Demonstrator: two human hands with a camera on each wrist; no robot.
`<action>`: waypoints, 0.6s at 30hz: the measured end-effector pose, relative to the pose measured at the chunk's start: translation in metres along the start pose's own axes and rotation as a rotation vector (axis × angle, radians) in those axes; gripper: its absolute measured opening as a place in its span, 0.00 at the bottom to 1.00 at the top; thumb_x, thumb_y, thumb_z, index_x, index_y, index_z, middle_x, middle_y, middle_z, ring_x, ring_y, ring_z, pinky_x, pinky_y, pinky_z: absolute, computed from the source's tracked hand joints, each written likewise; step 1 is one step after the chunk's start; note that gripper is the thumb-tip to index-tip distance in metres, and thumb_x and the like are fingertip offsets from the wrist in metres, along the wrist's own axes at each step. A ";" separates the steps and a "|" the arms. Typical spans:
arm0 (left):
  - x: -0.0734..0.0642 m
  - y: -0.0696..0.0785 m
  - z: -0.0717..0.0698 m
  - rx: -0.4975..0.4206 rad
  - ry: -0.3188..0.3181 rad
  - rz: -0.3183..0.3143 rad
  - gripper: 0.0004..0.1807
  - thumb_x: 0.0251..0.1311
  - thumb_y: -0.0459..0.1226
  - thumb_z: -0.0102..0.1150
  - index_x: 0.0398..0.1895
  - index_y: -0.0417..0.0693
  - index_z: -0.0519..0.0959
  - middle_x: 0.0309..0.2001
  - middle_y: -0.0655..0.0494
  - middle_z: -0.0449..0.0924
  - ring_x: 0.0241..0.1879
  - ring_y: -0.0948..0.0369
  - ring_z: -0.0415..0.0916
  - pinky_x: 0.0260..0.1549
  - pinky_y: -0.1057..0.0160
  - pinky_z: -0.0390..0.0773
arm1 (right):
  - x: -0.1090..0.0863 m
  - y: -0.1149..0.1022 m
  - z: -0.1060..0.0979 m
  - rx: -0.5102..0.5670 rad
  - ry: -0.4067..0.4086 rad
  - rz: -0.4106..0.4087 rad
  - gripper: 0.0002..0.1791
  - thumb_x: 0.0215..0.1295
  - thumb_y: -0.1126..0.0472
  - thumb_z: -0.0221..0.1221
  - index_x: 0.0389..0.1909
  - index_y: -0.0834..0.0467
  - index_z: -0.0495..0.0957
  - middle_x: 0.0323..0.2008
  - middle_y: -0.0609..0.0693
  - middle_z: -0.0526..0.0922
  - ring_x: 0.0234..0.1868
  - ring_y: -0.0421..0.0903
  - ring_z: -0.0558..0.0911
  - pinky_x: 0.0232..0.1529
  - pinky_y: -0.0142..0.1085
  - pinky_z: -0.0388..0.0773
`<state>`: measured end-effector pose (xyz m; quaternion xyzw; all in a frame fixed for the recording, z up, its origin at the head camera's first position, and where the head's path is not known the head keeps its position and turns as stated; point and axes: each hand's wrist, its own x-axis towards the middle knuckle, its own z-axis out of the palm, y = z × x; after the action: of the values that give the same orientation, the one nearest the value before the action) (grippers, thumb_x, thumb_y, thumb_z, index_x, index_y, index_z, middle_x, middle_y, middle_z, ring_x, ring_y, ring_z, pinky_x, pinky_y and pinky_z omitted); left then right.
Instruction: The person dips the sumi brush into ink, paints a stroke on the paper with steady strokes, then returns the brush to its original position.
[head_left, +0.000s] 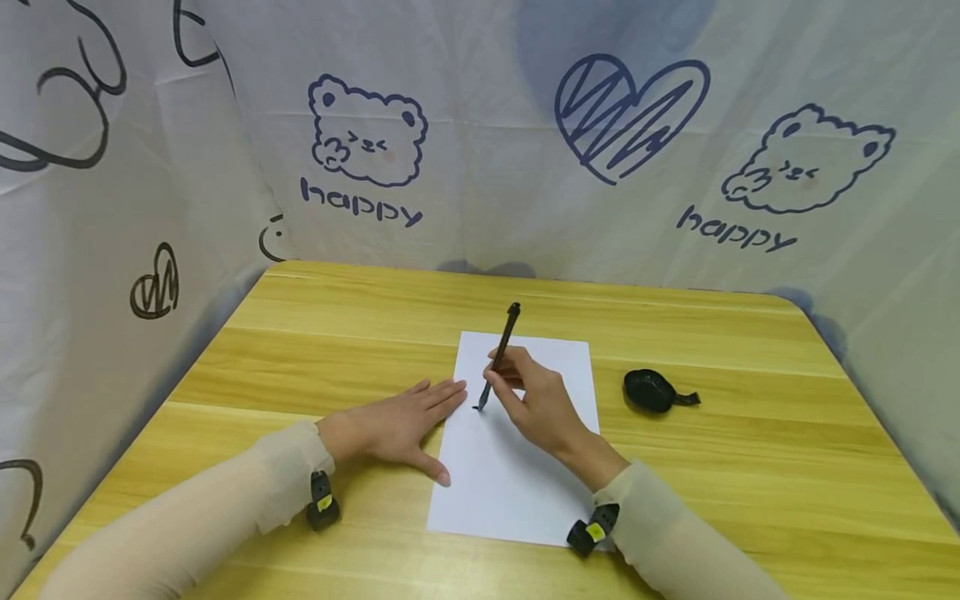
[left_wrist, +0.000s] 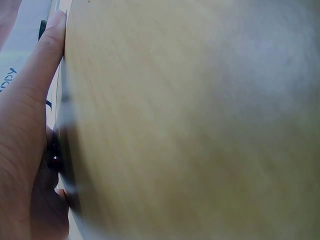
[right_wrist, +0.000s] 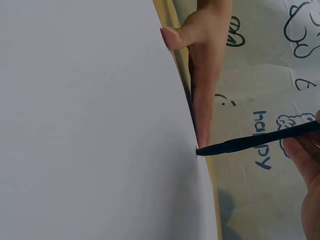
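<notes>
While a person's right hand (head_left: 540, 400) pinches a slim, dark, pen-like brush w/ a tapered tip (head_left: 505, 340), the straight-fingered left hand (head_left: 401, 421) lies flat, thumb spread wide from the rest, at the left edge of a thin white rectangular paper sheet (head_left: 502, 500) on a yellow wood-grain bench (head_left: 300, 350). The brush stands over the sheet's far left part, tip down at a small dark mark (head_left: 476, 408), shaft tilted w/ its top end to the far right.

Brush looks light & stiff along the shaft, prob. soft at the tip, so best held btwn thumb & fingers on the lower shaft, clear of the tip, approx. as here. Sheet looks light, limp, easy to crease & apt to slide on smooth wood; a flat palm or fingertips at the edge should steady it w/o wrinkling.

Right forearm, in a pale sleeve (head_left: 682, 533), comes in from near right, wrist above the sheet, fingers bent round the shaft. Left forearm, likewise sleeved, reaches in from near left, fingers pointing far right, fingertips & thumb tip at the paper's edge. To the right, apart from the sheet: a small, round, black, pan-shaped dish w/ a short handle (head_left: 651, 392).
</notes>
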<state>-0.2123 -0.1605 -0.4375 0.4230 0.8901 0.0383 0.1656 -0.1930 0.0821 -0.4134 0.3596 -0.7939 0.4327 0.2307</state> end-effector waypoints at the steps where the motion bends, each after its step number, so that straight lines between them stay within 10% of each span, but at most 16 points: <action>1: 0.000 0.000 0.000 -0.002 0.001 0.001 0.69 0.44 0.80 0.45 0.79 0.44 0.40 0.79 0.53 0.34 0.76 0.58 0.32 0.73 0.55 0.38 | -0.001 0.000 0.000 -0.001 -0.001 0.004 0.13 0.68 0.68 0.59 0.51 0.63 0.70 0.39 0.52 0.82 0.42 0.46 0.85 0.43 0.29 0.81; 18: -0.001 0.000 -0.001 -0.010 0.001 0.007 0.69 0.44 0.80 0.45 0.79 0.44 0.40 0.79 0.52 0.33 0.76 0.58 0.32 0.73 0.54 0.38 | -0.008 0.000 -0.007 0.004 -0.042 0.035 0.13 0.68 0.68 0.59 0.51 0.62 0.70 0.39 0.51 0.82 0.42 0.44 0.84 0.44 0.30 0.81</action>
<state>-0.2118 -0.1612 -0.4360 0.4250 0.8885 0.0435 0.1672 -0.1877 0.0907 -0.4151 0.3550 -0.8038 0.4308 0.2058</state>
